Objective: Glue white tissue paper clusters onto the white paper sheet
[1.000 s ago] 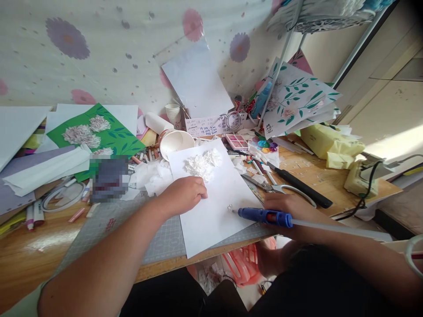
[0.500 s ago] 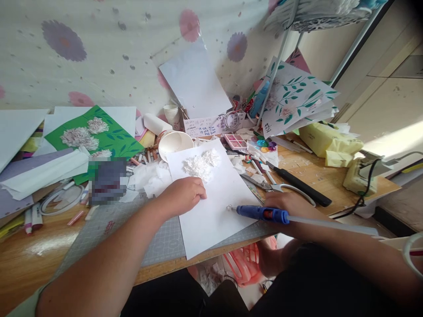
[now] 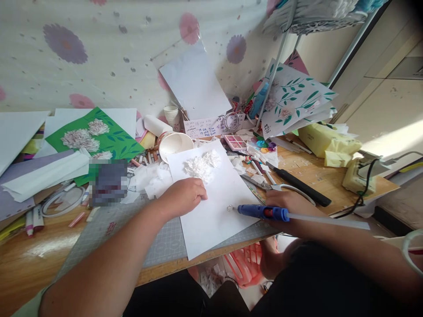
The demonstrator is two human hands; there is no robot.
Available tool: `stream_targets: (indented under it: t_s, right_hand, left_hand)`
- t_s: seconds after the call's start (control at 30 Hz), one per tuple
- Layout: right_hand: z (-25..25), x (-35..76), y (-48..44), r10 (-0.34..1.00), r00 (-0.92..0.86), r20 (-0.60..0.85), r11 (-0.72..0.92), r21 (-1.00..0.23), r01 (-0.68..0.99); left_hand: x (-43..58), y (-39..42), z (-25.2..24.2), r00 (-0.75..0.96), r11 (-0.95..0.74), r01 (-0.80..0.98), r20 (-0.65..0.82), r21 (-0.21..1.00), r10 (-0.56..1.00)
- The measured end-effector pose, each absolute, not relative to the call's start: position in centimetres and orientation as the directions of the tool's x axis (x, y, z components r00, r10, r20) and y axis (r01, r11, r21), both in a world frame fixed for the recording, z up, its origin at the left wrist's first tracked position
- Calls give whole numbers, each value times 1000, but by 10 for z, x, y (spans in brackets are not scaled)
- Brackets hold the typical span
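short sleeve (image 3: 24, 308), seemingly pale green

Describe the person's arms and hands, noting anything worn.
Both forearms are bare. The left hand and right hand wear no gloves, and no rings or watch show. A pale green sleeve edge shows at the left upper arm.

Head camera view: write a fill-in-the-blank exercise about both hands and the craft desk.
The right hand grips a blue ____, nozzle over the white sheet. The left hand rests on that sheet below a clump of crumpled paper coloured ____. Under the sheet lies a grey gridded cutting ____. At far left, white paper flowers sit on a ____ card.
Missing words: glue gun; white; mat; green.
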State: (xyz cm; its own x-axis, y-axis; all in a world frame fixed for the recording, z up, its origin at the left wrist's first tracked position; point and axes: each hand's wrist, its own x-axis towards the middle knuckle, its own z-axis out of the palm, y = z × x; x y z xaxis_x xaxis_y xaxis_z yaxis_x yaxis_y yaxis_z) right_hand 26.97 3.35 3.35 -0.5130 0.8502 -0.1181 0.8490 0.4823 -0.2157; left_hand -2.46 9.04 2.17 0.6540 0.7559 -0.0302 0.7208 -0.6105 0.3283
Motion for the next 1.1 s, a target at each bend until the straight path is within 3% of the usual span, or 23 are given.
stream_targets:
  t_s: [0.27, 0.47, 0.7, 0.93, 1.1]
  right_hand:
    - [38, 269, 32, 847, -527, -69, 492, -272, 827]
    - [34, 268, 33, 867, -497, -47, 476, -219, 852]
    - [35, 274, 31, 816, -572, -90, 526, -296, 797]
    - [31, 272, 28, 838, -539, -83, 503, -263, 823]
    - [36, 273, 28, 794, -598, -114, 541, -317, 779]
  left_hand:
    - [-26, 91, 20, 648, -602, 724, -33, 336, 761]
    - [-26, 90, 21, 643, -595, 726, -33, 344, 765]
    - [-26, 91, 19, 648, -602, 722, -30, 341, 761]
    - [-26, 92, 21, 650, -605, 721, -28, 339, 759]
    - [-26, 93, 20, 651, -605, 719, -26, 342, 759]
